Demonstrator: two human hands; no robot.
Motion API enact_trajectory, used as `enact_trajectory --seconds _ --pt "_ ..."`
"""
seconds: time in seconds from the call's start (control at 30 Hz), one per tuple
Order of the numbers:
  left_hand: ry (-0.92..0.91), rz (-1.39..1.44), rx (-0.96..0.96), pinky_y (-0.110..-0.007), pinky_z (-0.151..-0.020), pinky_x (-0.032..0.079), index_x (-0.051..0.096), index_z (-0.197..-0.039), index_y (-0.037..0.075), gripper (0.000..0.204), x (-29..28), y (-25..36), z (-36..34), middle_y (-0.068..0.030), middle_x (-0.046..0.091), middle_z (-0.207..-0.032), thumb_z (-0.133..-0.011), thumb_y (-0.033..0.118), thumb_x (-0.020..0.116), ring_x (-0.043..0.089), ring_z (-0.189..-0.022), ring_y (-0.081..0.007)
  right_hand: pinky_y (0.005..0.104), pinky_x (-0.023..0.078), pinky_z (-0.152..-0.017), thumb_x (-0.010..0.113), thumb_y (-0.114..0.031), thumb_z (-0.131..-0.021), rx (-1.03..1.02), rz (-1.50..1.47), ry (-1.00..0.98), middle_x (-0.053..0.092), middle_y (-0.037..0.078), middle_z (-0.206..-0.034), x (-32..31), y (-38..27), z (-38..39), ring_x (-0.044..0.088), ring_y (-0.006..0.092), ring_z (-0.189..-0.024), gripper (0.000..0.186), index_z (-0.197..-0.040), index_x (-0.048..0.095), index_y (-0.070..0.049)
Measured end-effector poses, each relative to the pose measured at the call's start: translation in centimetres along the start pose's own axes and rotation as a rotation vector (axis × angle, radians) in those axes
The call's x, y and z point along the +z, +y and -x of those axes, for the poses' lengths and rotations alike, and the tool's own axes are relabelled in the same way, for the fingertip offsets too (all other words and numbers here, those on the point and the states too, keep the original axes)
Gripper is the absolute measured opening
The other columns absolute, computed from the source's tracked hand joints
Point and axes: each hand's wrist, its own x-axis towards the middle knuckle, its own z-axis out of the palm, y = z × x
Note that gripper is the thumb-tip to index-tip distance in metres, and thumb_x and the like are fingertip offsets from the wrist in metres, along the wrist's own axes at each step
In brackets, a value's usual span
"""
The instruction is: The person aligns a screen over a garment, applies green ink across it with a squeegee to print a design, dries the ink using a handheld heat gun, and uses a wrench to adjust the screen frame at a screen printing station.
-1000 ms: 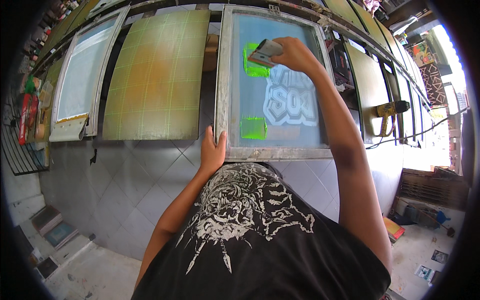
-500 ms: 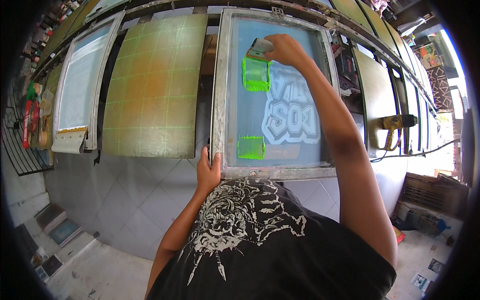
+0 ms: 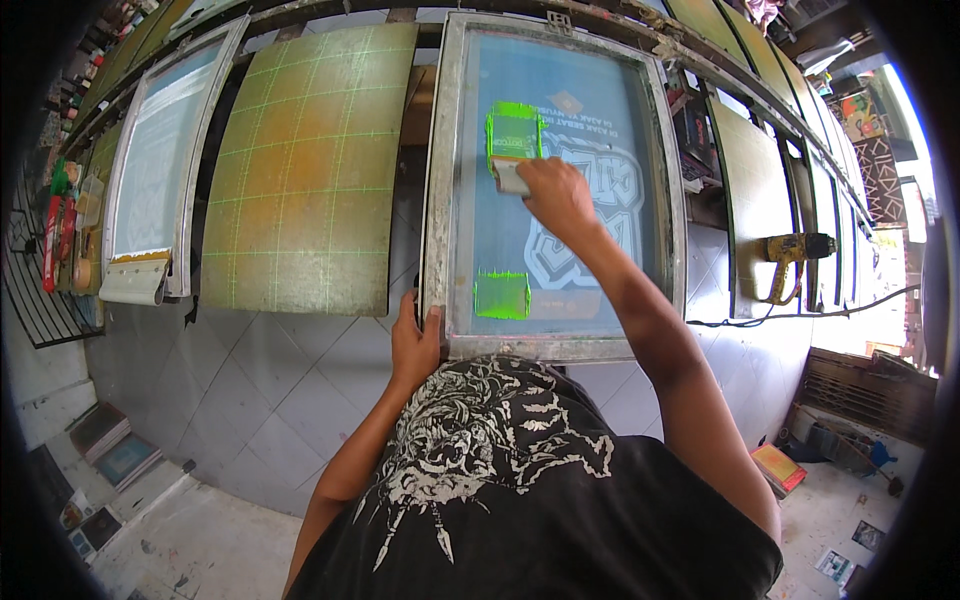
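Observation:
A screen-printing frame (image 3: 455,200) with blue mesh lies in front of me. My right hand (image 3: 560,192) is closed on a small squeegee (image 3: 511,177), its blade against the mesh at the near edge of the upper green ink patch (image 3: 515,109). A second green ink patch (image 3: 502,296) sits on the mesh near the frame's lower left. Pale stencil lettering (image 3: 590,215) shows through the mesh, partly covered by my right hand and forearm. My left hand (image 3: 415,340) grips the frame's lower left side, thumb on the edge and some fingers hidden.
A green-gridded printing board (image 3: 310,170) lies to the left, with another screen frame (image 3: 165,150) beyond it holding a wide squeegee (image 3: 138,278). At right, a yellow power drill (image 3: 795,246) rests by another board (image 3: 745,170), its cable trailing along the edge.
My right hand has drawn the squeegee toward me, from the far edge of the upper ink patch to its near edge. Green ink now lies along the far edge. My left hand stays put.

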Motion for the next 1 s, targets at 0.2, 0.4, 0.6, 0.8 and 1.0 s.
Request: enact_trajectory --seconds 0.2,0.4,0.6,0.8,1.0 --pt "-0.003 0.053 -0.005 -0.036 -0.073 0.047 0.046 -0.116 -0.004 0.034 -0.2 0.5 0.1 -0.0206 0.063 -0.092 -0.091 0.019 0.052 0.062 -0.08 -0.0276 0.0415 0.049 -0.073 0.066 -0.013 -0.068 0.092 -0.124 -0.132 0.064 0.014 -0.086 -2.7 -0.6 0.1 0.061 0.0324 -0.083 0.024 -0.091 0.063 -0.008" --pt "0.023 0.029 0.046 -0.034 -0.071 0.047 0.047 -0.115 -0.003 0.033 0.0 0.2 0.2 -0.019 0.063 -0.09 -0.092 0.02 0.052 0.062 -0.078 -0.0256 0.0438 0.05 -0.072 0.065 -0.019 -0.069 0.128 -0.101 -0.148 0.066 0.016 -0.085 -4.5 3.4 -7.7 0.063 0.0347 -0.081 0.031 -0.1 0.066 -0.012" --pt "0.132 -0.013 0.139 -0.032 -0.068 0.046 0.048 -0.112 -0.003 0.032 0.6 -0.9 0.1 -0.0175 0.062 -0.088 -0.092 0.021 0.052 0.061 -0.075 -0.0218 0.0427 0.051 -0.073 0.064 -0.017 -0.069 0.135 -0.004 -0.19 0.067 0.012 -0.087 -2.7 4.6 -11.3 0.064 0.0319 -0.085 0.032 -0.1 0.066 -0.013" --pt "0.024 0.06 0.072 -0.033 -0.069 0.046 0.047 -0.113 -0.003 0.033 0.1 -0.4 0.1 -0.0179 0.063 -0.089 -0.091 0.021 0.053 0.061 -0.076 -0.0236 0.0431 0.05 -0.071 0.067 -0.017 -0.07 0.114 0.007 -0.199 0.066 0.014 -0.086 -0.5 5.4 -10.1 0.062 0.0333 -0.082 0.028 -0.098 0.064 -0.013" --pt "0.023 0.069 0.052 -0.033 -0.069 0.046 0.046 -0.117 -0.003 0.035 0.3 -0.4 -0.2 -0.0178 0.063 -0.085 -0.091 0.021 0.053 0.061 -0.075 -0.0237 0.0428 0.05 -0.068 0.062 -0.008 -0.067 0.079 0.049 -0.041 0.064 0.01 -0.077 0.0 2.4 -4.5 0.062 0.03 -0.078 0.016 -0.083 0.062 -0.009"
